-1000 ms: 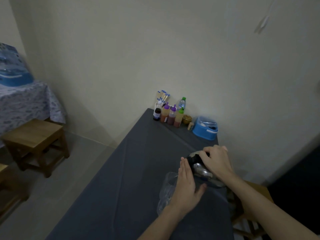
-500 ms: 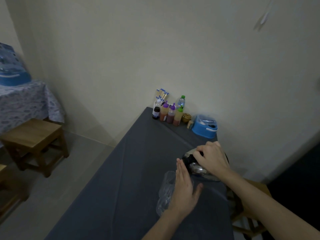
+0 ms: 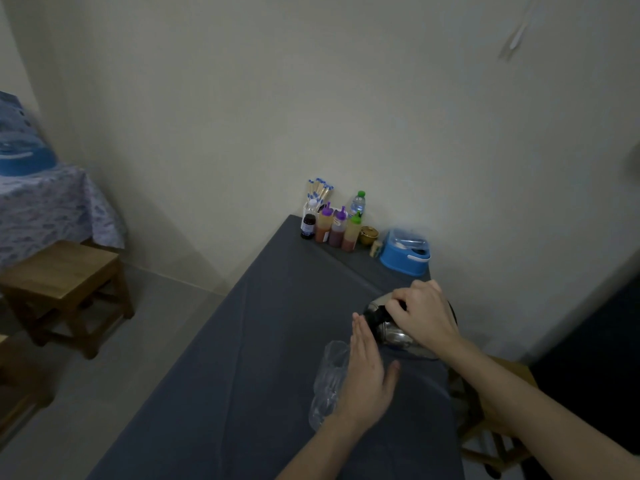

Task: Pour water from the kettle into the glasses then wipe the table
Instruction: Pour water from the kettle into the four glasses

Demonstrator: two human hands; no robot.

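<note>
On the right side of the dark grey cloth-covered surface [image 3: 277,341], right hand [image 3: 424,315] closed, fingers [image 3: 403,303] curled around black handle of shiny steel kettle [image 3: 389,332]. Just beside it, left hand [image 3: 367,379] flat, fingers [image 3: 360,336] straight and pressed together, against clear plastic glasses [image 3: 329,379]. Far end near wall: sauce bottles with purple and green caps [image 3: 334,226], round blue plastic container [image 3: 405,252].
</note>
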